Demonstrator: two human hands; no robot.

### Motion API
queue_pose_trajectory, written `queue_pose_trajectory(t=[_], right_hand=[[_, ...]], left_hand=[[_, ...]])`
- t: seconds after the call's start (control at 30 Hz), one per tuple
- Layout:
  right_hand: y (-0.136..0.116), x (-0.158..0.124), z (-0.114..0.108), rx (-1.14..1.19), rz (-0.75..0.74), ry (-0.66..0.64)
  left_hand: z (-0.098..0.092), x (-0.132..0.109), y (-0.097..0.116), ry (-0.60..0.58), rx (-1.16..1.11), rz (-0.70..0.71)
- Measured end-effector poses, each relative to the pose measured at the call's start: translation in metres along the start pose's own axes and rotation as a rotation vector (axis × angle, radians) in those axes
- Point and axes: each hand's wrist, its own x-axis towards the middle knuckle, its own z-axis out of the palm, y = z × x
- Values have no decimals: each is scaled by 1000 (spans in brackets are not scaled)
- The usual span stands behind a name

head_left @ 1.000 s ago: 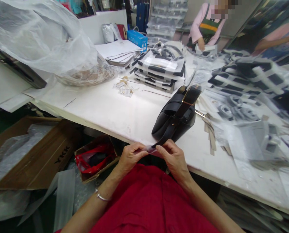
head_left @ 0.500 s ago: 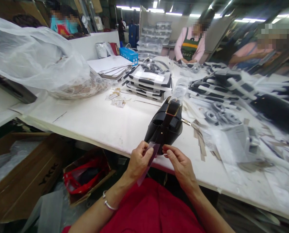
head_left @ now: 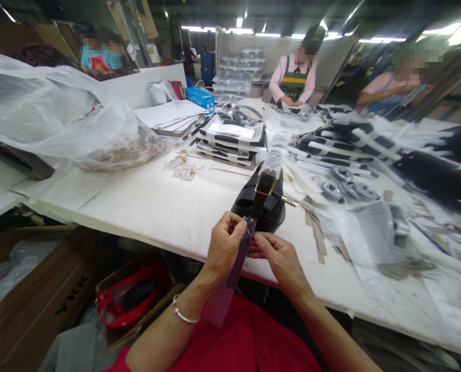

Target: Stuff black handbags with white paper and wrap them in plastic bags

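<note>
A black handbag with a gold buckle lies on the white table, its strap running toward me. My left hand is closed on the strap end and on a long clear plastic sleeve that hangs down over my red top. My right hand pinches the sleeve's upper edge at the strap tip. Both hands meet just off the table's near edge.
Stacks of wrapped black-and-white bags, papers, a blue box and a big plastic bag lie behind. Wrapped pieces crowd the right. Two people work at the far side. Cardboard boxes stand below left.
The clear sleeve has slid farther along the strap and hangs longer below my left hand. My view has risen, showing more of the room.
</note>
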Motion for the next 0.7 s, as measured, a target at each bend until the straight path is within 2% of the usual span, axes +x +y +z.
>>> queue_pose_trajectory(t=[0.1, 0.2, 0.3, 0.4, 0.47, 0.57, 0.63, 0.7], right_hand=[[-5, 8, 8, 22, 28, 22], [-7, 13, 13, -1, 43, 45], [-7, 14, 15, -50, 34, 54], [-8, 13, 17, -96, 12, 72], [-9, 12, 19, -122, -10, 97], [-10, 11, 22, -163, -79, 145], [-10, 11, 23, -169, -109, 169], [-9, 11, 22, -129, -89, 155]], left_hand=[[-3, -5, -6, 31, -51, -48], [-10, -5, -15, 2, -91, -92], [-16, -6, -20, -40, -93, -64], [-16, -8, -19, 6, 4, 4], [-14, -10, -16, 72, 171, 120], [-10, -12, -15, 143, 451, 409], [-10, -15, -17, 135, 571, 568], [-10, -19, -20, 101, 660, 654]])
